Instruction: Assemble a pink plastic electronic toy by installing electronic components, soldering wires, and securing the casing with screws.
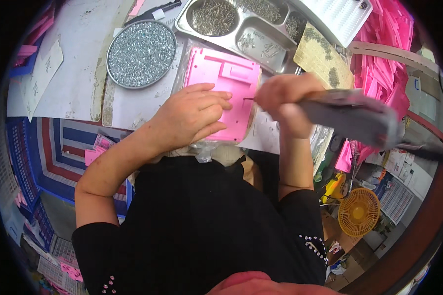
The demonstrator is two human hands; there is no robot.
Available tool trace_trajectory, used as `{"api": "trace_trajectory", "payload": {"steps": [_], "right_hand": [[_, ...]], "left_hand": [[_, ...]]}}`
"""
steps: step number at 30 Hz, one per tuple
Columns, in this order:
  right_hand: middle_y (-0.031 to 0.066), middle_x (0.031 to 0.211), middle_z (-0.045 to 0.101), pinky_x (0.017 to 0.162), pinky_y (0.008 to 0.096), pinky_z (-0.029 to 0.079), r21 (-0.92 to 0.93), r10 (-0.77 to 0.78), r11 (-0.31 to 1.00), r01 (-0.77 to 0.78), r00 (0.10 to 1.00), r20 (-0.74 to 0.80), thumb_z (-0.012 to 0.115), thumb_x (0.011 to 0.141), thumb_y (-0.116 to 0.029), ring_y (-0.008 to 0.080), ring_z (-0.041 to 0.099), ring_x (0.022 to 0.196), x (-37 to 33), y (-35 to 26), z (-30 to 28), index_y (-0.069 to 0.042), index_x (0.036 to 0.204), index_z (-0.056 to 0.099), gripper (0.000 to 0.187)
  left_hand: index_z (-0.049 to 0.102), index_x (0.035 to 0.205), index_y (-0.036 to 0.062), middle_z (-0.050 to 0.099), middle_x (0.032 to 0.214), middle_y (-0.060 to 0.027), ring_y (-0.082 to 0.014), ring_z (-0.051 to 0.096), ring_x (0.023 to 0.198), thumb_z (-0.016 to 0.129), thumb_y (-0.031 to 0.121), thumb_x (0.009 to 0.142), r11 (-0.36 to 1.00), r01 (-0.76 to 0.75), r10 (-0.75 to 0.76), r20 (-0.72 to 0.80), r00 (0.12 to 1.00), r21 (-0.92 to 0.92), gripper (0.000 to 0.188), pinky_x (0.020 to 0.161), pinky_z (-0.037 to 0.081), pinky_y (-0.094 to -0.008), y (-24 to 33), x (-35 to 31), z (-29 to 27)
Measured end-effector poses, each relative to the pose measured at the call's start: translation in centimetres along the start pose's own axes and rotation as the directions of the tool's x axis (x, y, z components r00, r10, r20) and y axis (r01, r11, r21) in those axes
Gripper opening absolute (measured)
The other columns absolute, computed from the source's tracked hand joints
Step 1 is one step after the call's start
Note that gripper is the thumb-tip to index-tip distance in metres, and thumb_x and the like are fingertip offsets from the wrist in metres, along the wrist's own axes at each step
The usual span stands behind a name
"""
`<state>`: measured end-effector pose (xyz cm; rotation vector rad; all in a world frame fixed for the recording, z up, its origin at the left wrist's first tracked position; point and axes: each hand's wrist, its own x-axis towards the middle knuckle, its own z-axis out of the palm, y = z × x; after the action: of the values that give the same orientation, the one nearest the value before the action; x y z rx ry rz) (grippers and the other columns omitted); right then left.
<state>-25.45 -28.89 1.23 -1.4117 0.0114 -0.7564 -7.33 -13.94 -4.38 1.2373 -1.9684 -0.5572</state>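
Note:
A pink rectangular plastic panel (241, 117) with raised ribs and a small raised block lies in front of me on a clear plastic sheet. My left hand (197, 112) rests on its left side, fingers stretched out and slightly apart. Wrapped round a grey powered screwdriver (352, 117) is my right hand (286, 101), at the panel's right edge. The thin bit points left over the pink surface; whether it touches a screw I cannot tell. Both the right hand and the tool are blurred by motion.
A round tray (142, 54) of small silvery pieces stands to the left. Behind the panel sits a metal compartment tray (226, 39) of screws, beside a yellowish board (325, 56) with screws. Pink parts (386, 44) pile up at right. A yellow basket (359, 212) sits lower right.

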Motion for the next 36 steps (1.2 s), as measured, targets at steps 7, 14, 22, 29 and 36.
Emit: {"api": "trace_trajectory", "payload": {"steps": [7, 14, 22, 29, 36], "right_hand": [[0.0063, 0.062, 0.047, 0.053, 0.0363, 0.046, -0.153, -0.03, 0.988, -0.003, 0.976, -0.215, 0.057, 0.092, -0.004, 0.0157, 0.044, 0.052, 2.8, 2.2, -2.2, -0.006, 0.089, 0.047, 0.011], [0.0062, 0.063, 0.048, 0.048, 0.032, 0.042, -0.193, 0.021, 0.98, -0.045, 0.992, -0.125, 0.061, 0.093, -0.003, 0.0132, 0.043, 0.05, 3.5, 3.2, -3.2, -0.005, 0.096, 0.049, 0.012], [-0.0032, 0.062, 0.047, 0.05, 0.0314, 0.04, 0.127, -0.132, 0.985, 0.121, 0.988, 0.08, 0.053, 0.1, -0.027, 0.0123, 0.044, 0.051, 3.7, -2.6, 2.6, -0.01, 0.122, 0.052, 0.028], [0.0029, 0.066, 0.053, 0.058, 0.033, 0.047, 0.253, -0.05, 0.966, 0.047, 0.999, 0.004, 0.074, 0.093, -0.021, 0.0149, 0.051, 0.058, 2.7, -1.5, 6.0, -0.003, 0.108, 0.055, 0.029], [0.0036, 0.066, 0.053, 0.056, 0.0336, 0.047, 0.273, -0.065, 0.961, 0.052, 0.997, 0.038, 0.074, 0.092, -0.019, 0.0158, 0.051, 0.058, 3.2, -0.7, 6.4, -0.003, 0.107, 0.055, 0.029]], "left_hand": [[0.065, 0.1, 0.0036, 0.07, 0.123, -0.0062, -0.0243, 0.062, 0.126, 0.073, 0.016, 0.088, 1.0, 0.009, -0.009, -0.001, 1.0, -0.02, 0.018, 0.111, 0.044, -0.0468, 0.3, 0.2, 0.1], [0.06, 0.092, 0.0057, 0.07, 0.125, -0.0086, -0.0255, 0.063, 0.125, 0.073, 0.016, 0.088, 0.999, 0.021, -0.022, -0.038, 0.999, -0.034, 0.018, 0.11, 0.045, -0.0466, 0.5, 0.1, 0.2], [0.066, 0.09, 0.009, 0.076, 0.107, -0.0073, -0.0247, 0.072, 0.108, 0.08, 0.007, 0.082, 0.984, 0.068, -0.112, -0.273, 0.955, -0.166, 0.016, 0.114, 0.041, -0.0492, 0.9, -0.4, 0.0], [0.073, 0.094, 0.0087, 0.077, 0.101, -0.0045, -0.0184, 0.073, 0.104, 0.08, 0.009, 0.083, 0.989, 0.131, -0.145, -0.37, 0.917, -0.064, 0.013, 0.118, 0.036, -0.0545, 1.1, -1.3, -1.0], [0.073, 0.094, 0.008, 0.078, 0.101, -0.0066, -0.0208, 0.074, 0.1, 0.08, 0.003, 0.08, 0.983, 0.17, -0.181, -0.4, 0.898, -0.062, 0.017, 0.122, 0.028, -0.0559, 1.1, -2.1, -1.0]]}}
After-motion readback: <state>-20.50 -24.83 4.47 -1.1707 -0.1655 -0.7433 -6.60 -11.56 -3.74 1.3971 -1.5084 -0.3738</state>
